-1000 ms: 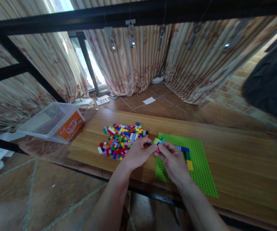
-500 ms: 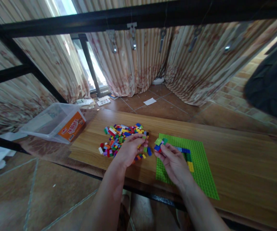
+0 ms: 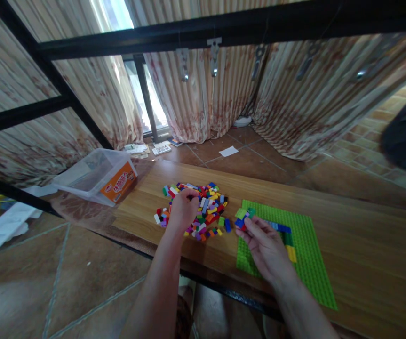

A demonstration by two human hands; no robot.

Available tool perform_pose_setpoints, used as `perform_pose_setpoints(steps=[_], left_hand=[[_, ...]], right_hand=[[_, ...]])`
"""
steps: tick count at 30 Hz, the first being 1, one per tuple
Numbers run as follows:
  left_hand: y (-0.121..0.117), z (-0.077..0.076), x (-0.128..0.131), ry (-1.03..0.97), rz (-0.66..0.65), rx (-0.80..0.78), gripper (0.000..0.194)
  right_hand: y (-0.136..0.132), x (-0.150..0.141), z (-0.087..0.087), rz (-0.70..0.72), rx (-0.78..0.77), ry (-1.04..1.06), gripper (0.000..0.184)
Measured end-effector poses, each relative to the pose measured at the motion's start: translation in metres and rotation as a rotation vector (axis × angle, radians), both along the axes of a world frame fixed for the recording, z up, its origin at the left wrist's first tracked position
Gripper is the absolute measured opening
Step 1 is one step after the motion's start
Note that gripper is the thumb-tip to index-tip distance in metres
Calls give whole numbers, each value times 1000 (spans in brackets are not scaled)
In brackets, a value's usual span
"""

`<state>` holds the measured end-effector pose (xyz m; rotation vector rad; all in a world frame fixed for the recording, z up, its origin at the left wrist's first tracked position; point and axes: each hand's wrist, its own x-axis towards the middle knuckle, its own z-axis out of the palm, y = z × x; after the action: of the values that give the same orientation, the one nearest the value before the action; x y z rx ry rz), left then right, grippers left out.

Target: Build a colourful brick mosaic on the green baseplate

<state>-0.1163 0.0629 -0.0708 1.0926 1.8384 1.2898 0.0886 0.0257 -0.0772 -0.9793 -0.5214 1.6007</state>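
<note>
My right hand (image 3: 266, 242) is closed around a small cluster of joined toy bricks (image 3: 242, 218) in lime, green, blue and red. It hovers over the left side of a green baseplate (image 3: 317, 263). Blue, dark green and yellow bricks (image 3: 290, 247) form a bent row on that plate, partly behind the hand. My left hand (image 3: 183, 210) is over the loose pile of toy bricks (image 3: 211, 207), its fingers curled together among them. Whatever it may pinch is hidden by the fingers.
A clear plastic bin (image 3: 91, 176) with an orange label stands left of the wooden board (image 3: 137, 214). A black metal bar (image 3: 160, 37) with hanging clips crosses above the far side. Papers (image 3: 228, 151) lie on the tiled floor behind.
My left hand has moved from the pile's right side back to its middle, away from the right hand. The right hand keeps hold of the brick cluster. The view has shifted a little.
</note>
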Motion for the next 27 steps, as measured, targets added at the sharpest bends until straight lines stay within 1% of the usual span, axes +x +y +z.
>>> perform_pose_setpoints(steps=[3, 7, 10, 12, 14, 15, 17, 20, 22, 24, 27], left_hand=[[0, -3, 1, -86, -37, 5, 15], [0, -7, 2, -158, -81, 20, 14], [0, -5, 2, -108, -92, 36, 11], [-1, -1, 3, -54, -85, 65, 11], [-3, 6, 7, -9, -119, 87, 14], [-5, 10, 10, 0, -159, 94, 16], [-10, 17, 19, -26, -292, 103, 22], [-19, 23, 38, -150, -567, 68, 28], [-22, 23, 48, -231, -686, 18, 30], [-24, 21, 55, -310, -714, -17, 32], [-23, 18, 58, -378, -695, -41, 31]], right_hand=[[0, -1, 0, 11, 8, -6, 23], [0, -2, -2, 34, 51, -41, 20], [-1, -4, -5, 16, 69, -65, 22], [-1, -5, -6, 12, 72, -86, 24], [-1, -6, -6, 9, 64, -107, 26], [-2, -6, -6, 5, 57, -113, 27], [-1, -7, -4, -5, 47, -117, 29], [-2, -8, -3, -1, 51, -118, 29], [-2, -7, -2, 14, 68, -117, 27], [-1, -6, -3, 29, 87, -112, 25], [-1, -4, -4, 38, 103, -108, 25]])
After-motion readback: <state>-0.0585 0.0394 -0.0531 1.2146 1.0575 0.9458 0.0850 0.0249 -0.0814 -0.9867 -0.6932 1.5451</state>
